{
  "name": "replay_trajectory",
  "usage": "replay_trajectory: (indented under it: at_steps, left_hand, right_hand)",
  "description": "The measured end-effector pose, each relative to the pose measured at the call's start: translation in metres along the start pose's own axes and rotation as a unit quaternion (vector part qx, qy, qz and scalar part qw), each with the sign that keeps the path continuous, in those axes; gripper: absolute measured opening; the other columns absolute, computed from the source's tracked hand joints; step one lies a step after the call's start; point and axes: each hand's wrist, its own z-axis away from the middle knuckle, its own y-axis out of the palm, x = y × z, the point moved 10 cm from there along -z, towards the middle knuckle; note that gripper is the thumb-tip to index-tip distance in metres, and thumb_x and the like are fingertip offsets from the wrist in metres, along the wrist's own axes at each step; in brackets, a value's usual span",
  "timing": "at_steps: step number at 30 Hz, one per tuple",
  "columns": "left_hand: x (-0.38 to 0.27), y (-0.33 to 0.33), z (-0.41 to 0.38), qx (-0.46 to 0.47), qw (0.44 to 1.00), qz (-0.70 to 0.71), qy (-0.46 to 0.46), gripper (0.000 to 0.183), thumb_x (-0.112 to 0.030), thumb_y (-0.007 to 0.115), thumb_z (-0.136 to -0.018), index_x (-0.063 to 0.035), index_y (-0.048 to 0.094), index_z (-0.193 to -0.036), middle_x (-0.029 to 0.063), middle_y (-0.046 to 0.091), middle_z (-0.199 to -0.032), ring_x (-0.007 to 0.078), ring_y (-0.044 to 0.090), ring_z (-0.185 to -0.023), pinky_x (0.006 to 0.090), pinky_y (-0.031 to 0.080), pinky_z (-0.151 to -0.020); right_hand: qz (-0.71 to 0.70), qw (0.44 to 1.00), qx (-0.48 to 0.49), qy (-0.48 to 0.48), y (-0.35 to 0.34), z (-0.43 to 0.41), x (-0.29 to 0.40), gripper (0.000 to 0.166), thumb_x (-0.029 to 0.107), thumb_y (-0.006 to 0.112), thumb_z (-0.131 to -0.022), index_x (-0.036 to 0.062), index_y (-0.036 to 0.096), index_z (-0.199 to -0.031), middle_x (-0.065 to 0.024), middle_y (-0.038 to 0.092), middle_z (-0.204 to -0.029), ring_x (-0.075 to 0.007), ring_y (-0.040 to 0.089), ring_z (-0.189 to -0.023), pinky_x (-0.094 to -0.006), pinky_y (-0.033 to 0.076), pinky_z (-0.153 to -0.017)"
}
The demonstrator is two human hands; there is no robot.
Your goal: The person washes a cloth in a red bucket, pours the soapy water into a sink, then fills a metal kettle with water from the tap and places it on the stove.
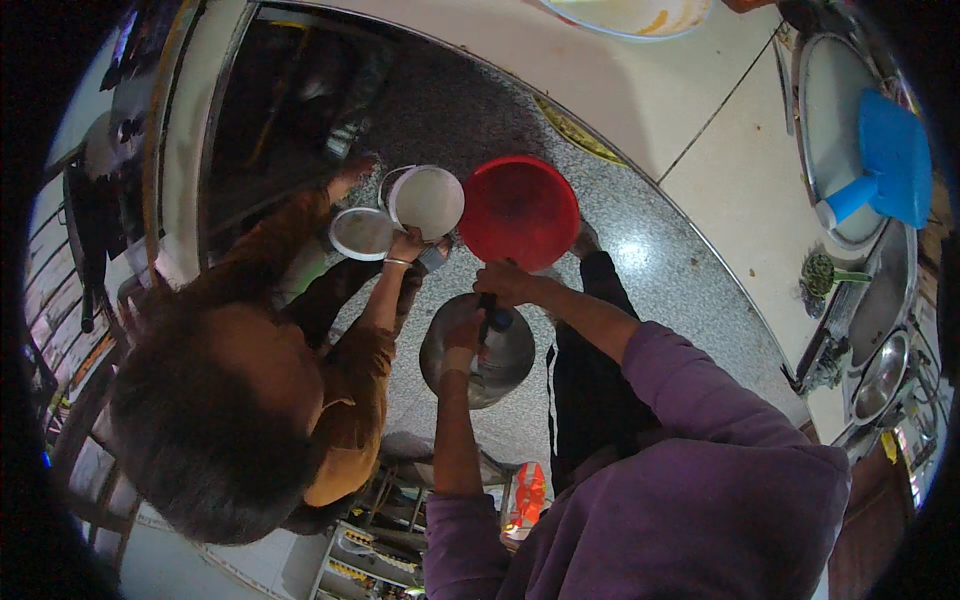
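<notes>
A round metal bowl (514,360) stands on the speckled floor before me. My left hand (465,334) is over the bowl, beside a dark handle (487,301) with a rounded dark part; its fingers are blurred and shaded, so its grip is unclear. My right hand (504,283) has its fingers curled at the upper end of that handle, by the near rim of a red plastic basin (519,210). What the handle belongs to is not clear. Left of the basin stands a white bucket (427,201), with a smaller round white container or lid (361,233) beside it.
At left a person in a brown top (349,420) leans in, one hand (407,246) at the bucket. A light counter (720,90) curves along the upper right, bearing a blue plastic scoop (892,161) and a metal bowl (881,375). A rack (375,547) stands at the bottom.
</notes>
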Motion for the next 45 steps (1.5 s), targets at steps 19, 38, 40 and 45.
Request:
replay_trajectory:
  at_steps: [19,38,40,45]
  left_hand:
    - [-0.009,-0.005,0.02,-0.055,0.951,0.294,-0.075,0.036,-0.028,0.041,-0.084,-0.0013,0.049,-0.107,0.0142,0.054,-0.099,0.0243,0.052,-0.088,0.03,0.039,-0.077]
    - [-0.039,0.002,0.027,0.081,0.985,0.088,-0.125,0.039,-0.015,0.031,-0.087,-0.0139,0.033,-0.126,0.0142,0.037,-0.125,0.0269,0.039,-0.113,0.0334,0.03,-0.094]
    - [-0.009,0.014,0.016,0.052,0.995,0.024,-0.076,0.04,-0.015,0.03,-0.087,-0.0159,0.031,-0.127,0.0144,0.036,-0.126,0.0276,0.038,-0.113,0.0333,0.029,-0.094]
    - [-0.023,0.012,0.016,0.09,0.991,-0.06,-0.075,0.046,-0.009,0.034,-0.083,-0.0154,0.029,-0.129,0.0131,0.034,-0.127,0.0277,0.034,-0.117,0.0322,0.027,-0.097]
  right_hand:
    - [0.005,0.993,0.109,0.035,0.001,0.009,0.008,0.022,0.025,0.06,-0.06,0.0151,0.056,-0.079,-0.0054,0.052,-0.082,-0.0274,0.049,-0.084,-0.0434,0.039,-0.066]
    - [-0.015,0.997,0.061,0.035,-0.003,0.019,-0.003,0.02,0.026,0.062,-0.058,0.0149,0.058,-0.075,-0.0053,0.055,-0.075,-0.0278,0.054,-0.077,-0.0439,0.042,-0.06]
    - [-0.023,0.994,0.091,0.05,0.002,0.017,0.002,0.019,0.026,0.061,-0.059,0.0152,0.058,-0.075,-0.0053,0.055,-0.074,-0.0279,0.054,-0.077,-0.0441,0.041,-0.06]
    - [-0.037,0.999,0.009,0.014,0.002,0.022,-0.002,0.019,0.024,0.062,-0.06,0.0162,0.059,-0.077,-0.0057,0.055,-0.075,-0.0283,0.054,-0.078,-0.0438,0.041,-0.062]
